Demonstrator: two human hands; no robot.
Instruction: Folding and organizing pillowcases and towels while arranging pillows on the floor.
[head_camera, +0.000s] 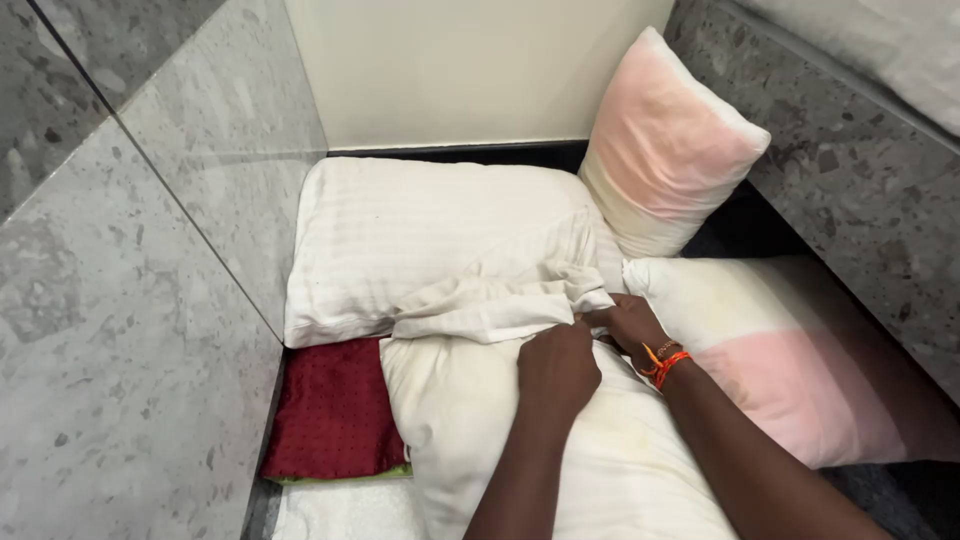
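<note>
Home storage nook, grey stone-tiled walls (130, 330), stacked white pillows (400, 240), a pink-tinged pillow (665, 145)

- Fingertips of the right hand (628, 322) vanish under the bunched white pillowcase (500, 300), so their grip cannot be told
- The left hand (556, 370) curls knuckles-up; its fingertips are hidden against the cloth
- Both forearms run off the bottom edge
- The red cushion (335, 410), left of the fingers, lies partly under the white pillows
- The pink-and-white pillow (790, 350), right of the fingers, is cut by the right edge
</note>
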